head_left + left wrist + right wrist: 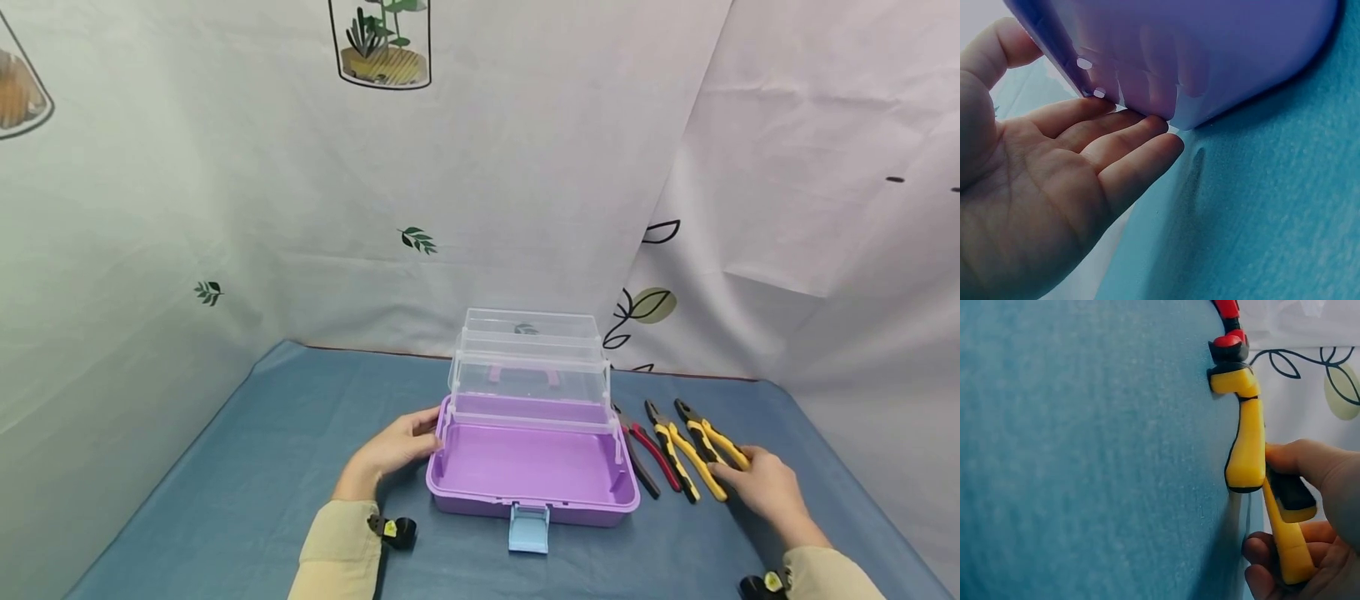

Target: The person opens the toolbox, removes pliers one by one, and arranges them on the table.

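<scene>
An open purple toolbox [532, 462], with clear plastic trays [534, 367] raised at its back, sits on the table. At its left side my left hand [397, 446] holds the wall, thumb at the rim and fingers on the outer face [1147, 75]. To the right of the box, my right hand [768, 487] grips the rightmost yellow-and-black pliers [726, 442] by the handles. In the right wrist view, the thumb is on one handle and the fingers are around the other handle [1291, 550].
Beside the held pliers lie a second yellow-and-black pair [697, 462] and pliers with red handle covering [660, 458], close to the box's right wall. A light blue latch [529, 530] hangs at the box front. Blue cloth [300, 467] covers the table; a printed curtain [525, 167] hangs behind.
</scene>
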Available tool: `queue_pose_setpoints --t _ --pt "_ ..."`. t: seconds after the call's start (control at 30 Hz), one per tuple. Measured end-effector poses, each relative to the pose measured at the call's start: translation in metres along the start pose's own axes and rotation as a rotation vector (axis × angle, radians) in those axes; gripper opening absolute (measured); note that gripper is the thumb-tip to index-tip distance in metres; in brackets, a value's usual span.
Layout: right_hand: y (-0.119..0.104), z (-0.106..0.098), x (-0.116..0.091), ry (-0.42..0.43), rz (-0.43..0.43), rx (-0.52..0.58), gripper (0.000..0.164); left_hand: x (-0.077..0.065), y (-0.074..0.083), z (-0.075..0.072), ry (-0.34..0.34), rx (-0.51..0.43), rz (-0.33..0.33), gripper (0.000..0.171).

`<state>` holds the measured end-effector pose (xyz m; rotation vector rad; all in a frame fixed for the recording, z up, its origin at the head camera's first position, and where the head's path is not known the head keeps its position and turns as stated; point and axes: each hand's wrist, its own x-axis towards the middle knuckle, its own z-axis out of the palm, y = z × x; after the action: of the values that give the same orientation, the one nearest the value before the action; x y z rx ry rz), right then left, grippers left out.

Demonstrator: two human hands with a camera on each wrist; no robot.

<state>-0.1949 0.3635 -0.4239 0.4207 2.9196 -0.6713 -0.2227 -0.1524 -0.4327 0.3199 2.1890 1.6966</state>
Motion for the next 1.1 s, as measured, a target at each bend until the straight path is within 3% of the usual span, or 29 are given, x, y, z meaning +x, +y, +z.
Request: queue_pose_setpoints --t 0.2,0.53,0.73,0.87,1.1 --pt "0.0033 -0.0029 -0.0010 -0.015 -0.004 0.028 0.086 0.0005 -0.0006 0.0011 0.017 0.014 -0.003 0.073" --pt "-0.0017 -0.0047 -0.0019 -0.009 -0.031 0.003 0.071 -0.0015 0.0023 -0.0023 -0.011 0.013 0.016 0.072" --pt "-0.0040 -0.0023 0.0003 -0.030 -0.039 -0.008 0.073 -0.0030 0.0043 -0.0017 -0.006 -0.016 0.000 0.074" --pt "-0.0041 -0.0016 0.0012 -0.039 -0.035 -0.017 0.075 -0.0020 0.0061 -0.0006 0.031 -0.053 -0.035 0.075" --pt "-0.0028 -0.0050 0.0016 -0.057 -0.033 -0.016 0.075 -0.0049 0.0057 -0.0071 0.182 -0.097 -0.083 0.071"
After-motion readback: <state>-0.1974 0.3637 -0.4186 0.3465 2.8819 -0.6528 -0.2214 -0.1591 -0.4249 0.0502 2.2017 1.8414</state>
